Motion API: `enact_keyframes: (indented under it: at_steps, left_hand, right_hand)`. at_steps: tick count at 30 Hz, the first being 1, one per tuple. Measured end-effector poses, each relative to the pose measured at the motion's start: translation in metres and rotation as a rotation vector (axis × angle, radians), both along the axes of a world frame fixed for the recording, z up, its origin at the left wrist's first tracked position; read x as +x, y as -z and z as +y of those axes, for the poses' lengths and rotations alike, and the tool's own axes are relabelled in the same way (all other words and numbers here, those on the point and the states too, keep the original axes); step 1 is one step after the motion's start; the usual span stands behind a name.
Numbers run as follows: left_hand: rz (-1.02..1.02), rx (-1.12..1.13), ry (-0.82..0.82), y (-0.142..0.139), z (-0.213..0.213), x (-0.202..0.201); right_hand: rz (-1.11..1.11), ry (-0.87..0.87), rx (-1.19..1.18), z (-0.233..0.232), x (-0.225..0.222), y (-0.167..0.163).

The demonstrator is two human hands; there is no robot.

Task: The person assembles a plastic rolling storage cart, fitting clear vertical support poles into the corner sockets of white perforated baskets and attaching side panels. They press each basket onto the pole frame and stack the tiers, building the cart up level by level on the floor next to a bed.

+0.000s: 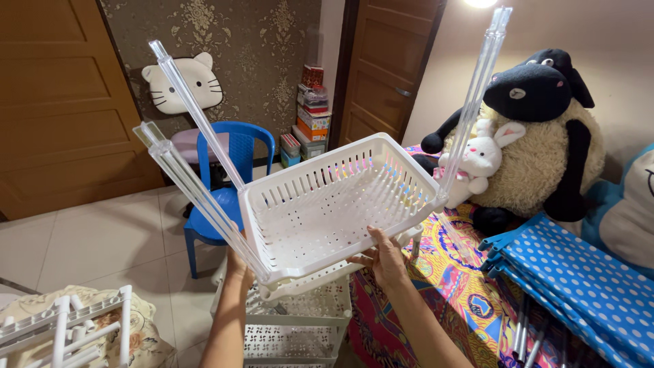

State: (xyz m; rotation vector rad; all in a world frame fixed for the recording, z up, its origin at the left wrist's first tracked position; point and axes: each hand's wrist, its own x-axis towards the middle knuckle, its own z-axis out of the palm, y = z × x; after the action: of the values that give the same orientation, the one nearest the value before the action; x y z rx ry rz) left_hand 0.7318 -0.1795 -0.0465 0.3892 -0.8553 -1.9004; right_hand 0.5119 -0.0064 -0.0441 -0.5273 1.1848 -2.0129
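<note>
I hold a white perforated plastic basket [320,211] tilted up in front of me. Clear plastic poles stick out of its corners: two on the left [194,184] and one on the right [473,95]. My left hand [238,266] grips the basket's near left corner from below, partly hidden by it. My right hand [383,257] holds the near right rim, thumb on the edge. Beneath the basket stands a stack of more white baskets [300,320].
A blue plastic chair [231,157] stands behind, by a brown door [54,102]. Plush toys, a sheep [545,136] and a white rabbit [480,160], sit on a patterned bed [449,272]. Blue dotted fabric [579,272] lies right. White rack parts [68,327] lie lower left.
</note>
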Motion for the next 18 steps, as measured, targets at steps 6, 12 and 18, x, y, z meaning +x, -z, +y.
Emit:
enact_keyframes:
  at_steps: [6, 12, 18]
  left_hand:
    - [-0.053, -0.081, -0.061, -0.005, 0.017, -0.012]
    - [-0.035, -0.179, 0.106, -0.024, 0.039, -0.032]
    - [-0.268, -0.12, 0.212, -0.027, 0.061, -0.062]
  right_hand:
    - [-0.047, 0.055, -0.044, 0.002, -0.001, -0.013]
    - [-0.065, 0.207, -0.111, 0.024, -0.017, -0.02]
    - [-0.1, 0.285, -0.105, 0.072, -0.034, -0.029]
